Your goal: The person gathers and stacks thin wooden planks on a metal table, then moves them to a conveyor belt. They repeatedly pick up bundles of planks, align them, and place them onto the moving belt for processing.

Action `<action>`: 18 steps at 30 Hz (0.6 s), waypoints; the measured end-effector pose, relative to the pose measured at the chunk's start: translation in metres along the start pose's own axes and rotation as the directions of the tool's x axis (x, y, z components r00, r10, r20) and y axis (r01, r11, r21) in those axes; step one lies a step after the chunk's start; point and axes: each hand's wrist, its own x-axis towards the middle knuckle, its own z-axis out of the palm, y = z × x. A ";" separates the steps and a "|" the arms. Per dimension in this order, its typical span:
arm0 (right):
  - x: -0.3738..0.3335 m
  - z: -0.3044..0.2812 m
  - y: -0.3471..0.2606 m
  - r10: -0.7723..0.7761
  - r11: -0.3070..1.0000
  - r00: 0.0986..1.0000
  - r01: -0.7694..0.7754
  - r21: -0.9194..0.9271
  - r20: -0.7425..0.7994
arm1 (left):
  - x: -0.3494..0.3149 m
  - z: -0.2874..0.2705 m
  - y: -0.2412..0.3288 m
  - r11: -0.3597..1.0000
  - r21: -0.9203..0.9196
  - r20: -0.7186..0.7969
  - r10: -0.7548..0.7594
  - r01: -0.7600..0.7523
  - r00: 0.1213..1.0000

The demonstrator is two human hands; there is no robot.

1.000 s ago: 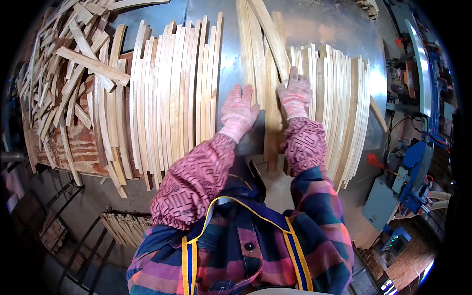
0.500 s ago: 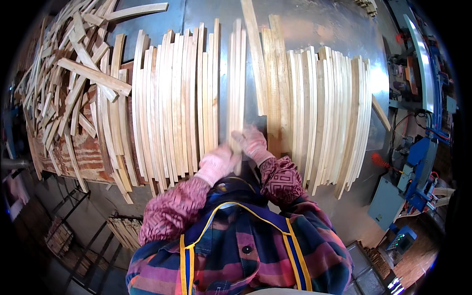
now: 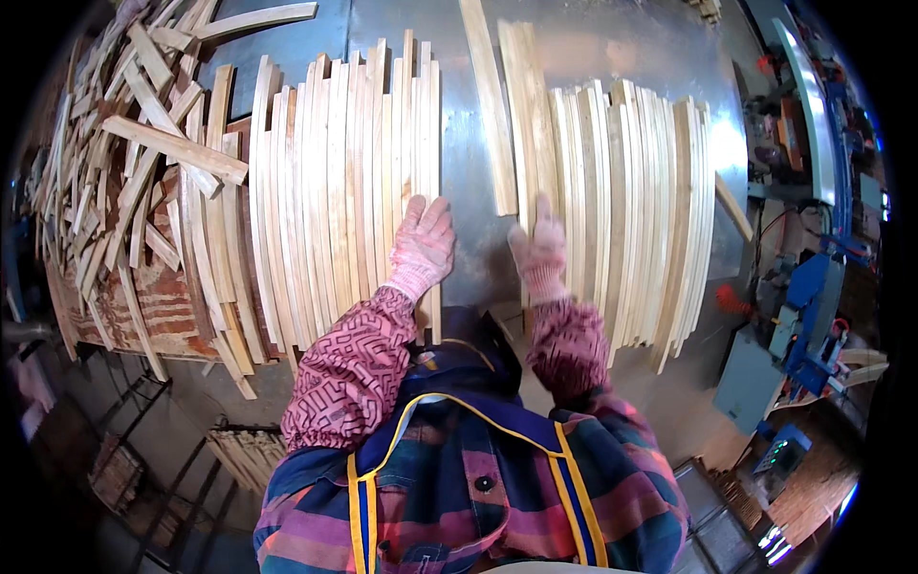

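Observation:
My left hand [image 3: 423,247], in a pale pink glove, lies over the right edge of a row of long wooden strips [image 3: 339,172], its fingers stretched over the outermost ones. My right hand [image 3: 540,249], gloved the same way and a little blurred, is at the near part of a wider wooden strip [image 3: 529,105] on the left edge of a second row of strips [image 3: 622,210]. Its fingers and thumb are apart. Between the two rows, a single wooden slat [image 3: 490,115] lies slightly slanted on the metal tabletop [image 3: 467,96].
Jumbled wood offcuts [image 3: 124,153] are heaped at the far left. A loose strip [image 3: 733,209] lies right of the second row. Blue machinery [image 3: 813,297] with a grey box [image 3: 753,378] stands at the right. Bundled strips [image 3: 244,454] rest on a rack at lower left.
My hands have moved apart. The strips they held together in the middle now lie against the left row's right edge, and my right hand has gone right to the wider strip.

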 end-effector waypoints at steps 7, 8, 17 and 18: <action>0.065 0.023 -0.078 0.005 0.981 0.999 -0.011 -0.194 -0.035 | -0.014 0.016 -0.083 -0.321 -0.944 0.135 -0.161 0.078 0.978; 0.069 0.024 -0.077 0.027 0.986 0.999 -0.023 -0.167 0.019 | -0.014 0.014 -0.081 -0.341 -0.938 0.143 -0.200 0.068 0.969; 0.004 0.038 -0.042 0.056 0.997 0.792 -0.080 0.012 0.608 | 0.001 0.009 -0.105 -0.508 -0.850 0.371 -0.395 0.137 0.840; -0.007 0.043 -0.046 0.074 0.994 0.679 -0.109 0.000 0.731 | 0.003 0.006 -0.111 -0.489 -0.854 0.399 -0.398 0.176 0.826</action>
